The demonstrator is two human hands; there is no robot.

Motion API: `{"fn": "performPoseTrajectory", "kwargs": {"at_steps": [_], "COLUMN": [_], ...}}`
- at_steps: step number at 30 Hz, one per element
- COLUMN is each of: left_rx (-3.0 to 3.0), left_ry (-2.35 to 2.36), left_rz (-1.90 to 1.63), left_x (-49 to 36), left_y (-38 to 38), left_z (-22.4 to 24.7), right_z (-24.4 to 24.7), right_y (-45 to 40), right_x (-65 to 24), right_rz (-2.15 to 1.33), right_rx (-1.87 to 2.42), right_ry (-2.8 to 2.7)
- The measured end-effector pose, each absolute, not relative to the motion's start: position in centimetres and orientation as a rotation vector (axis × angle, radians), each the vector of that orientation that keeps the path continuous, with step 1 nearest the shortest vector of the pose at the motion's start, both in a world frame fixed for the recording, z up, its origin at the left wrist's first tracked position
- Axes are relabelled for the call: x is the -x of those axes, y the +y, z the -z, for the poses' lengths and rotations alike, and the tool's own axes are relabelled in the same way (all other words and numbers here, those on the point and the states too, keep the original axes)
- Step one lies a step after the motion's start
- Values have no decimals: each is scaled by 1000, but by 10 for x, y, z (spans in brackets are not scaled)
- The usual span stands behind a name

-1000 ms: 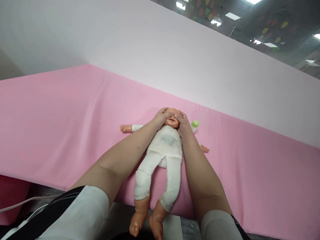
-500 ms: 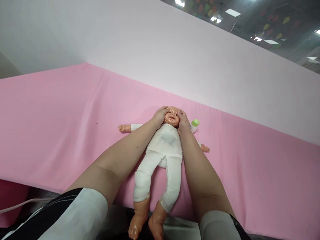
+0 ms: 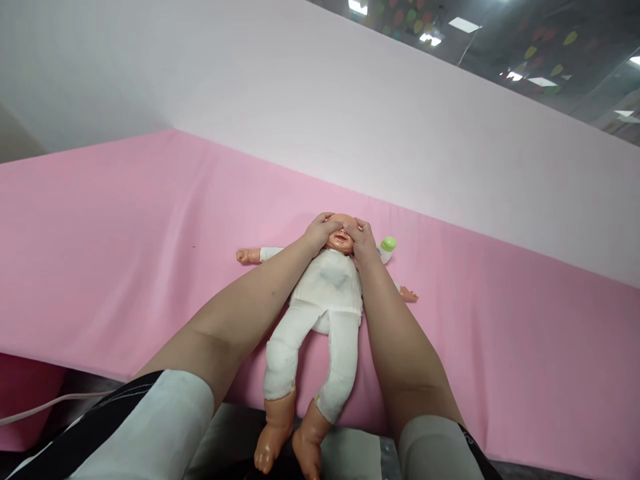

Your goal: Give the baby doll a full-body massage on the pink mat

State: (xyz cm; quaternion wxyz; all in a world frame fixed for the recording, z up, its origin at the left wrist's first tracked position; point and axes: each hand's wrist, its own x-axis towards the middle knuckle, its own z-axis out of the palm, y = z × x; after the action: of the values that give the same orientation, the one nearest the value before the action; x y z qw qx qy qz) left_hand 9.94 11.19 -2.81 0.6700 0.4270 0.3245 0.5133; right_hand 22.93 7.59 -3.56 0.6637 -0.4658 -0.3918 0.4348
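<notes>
A baby doll (image 3: 327, 280) with a white cloth body lies on its back on a pink cover (image 3: 250, 193), its feet toward me. My left hand (image 3: 321, 233) is wrapped round one side of the doll's head, and my right hand (image 3: 362, 241) round the other side. Both thumbs lie across the doll's eyes and meet near its nose; the mouth shows below them. Its arms are spread out to both sides. Just right of my right hand is a small bottle (image 3: 387, 247) with a green cap.
Behind the pink cover rises a plain white wall (image 3: 320, 100). A pale cable (image 3: 65, 398) runs at the lower left, beside a red object (image 3: 25, 393). Ceiling lights show at the upper right.
Both thumbs have moved inward from the sides of the doll's face and now cover its eyes. My hands are still on the head.
</notes>
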Motion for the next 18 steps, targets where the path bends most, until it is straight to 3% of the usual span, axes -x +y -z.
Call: {"fn": "performPoseTrajectory", "kwargs": {"at_steps": [8, 18], "left_rx": [-989, -965], "left_ry": [745, 799], "left_rz": [-1237, -1313], "left_x": [-104, -100], "left_y": [120, 124], "left_z": [37, 40], "right_z": [50, 47], "right_y": [89, 76], "right_x": [-233, -248], "right_rz": [-827, -1176], "right_rx": [1084, 905], "right_ry": [-909, -970]}}
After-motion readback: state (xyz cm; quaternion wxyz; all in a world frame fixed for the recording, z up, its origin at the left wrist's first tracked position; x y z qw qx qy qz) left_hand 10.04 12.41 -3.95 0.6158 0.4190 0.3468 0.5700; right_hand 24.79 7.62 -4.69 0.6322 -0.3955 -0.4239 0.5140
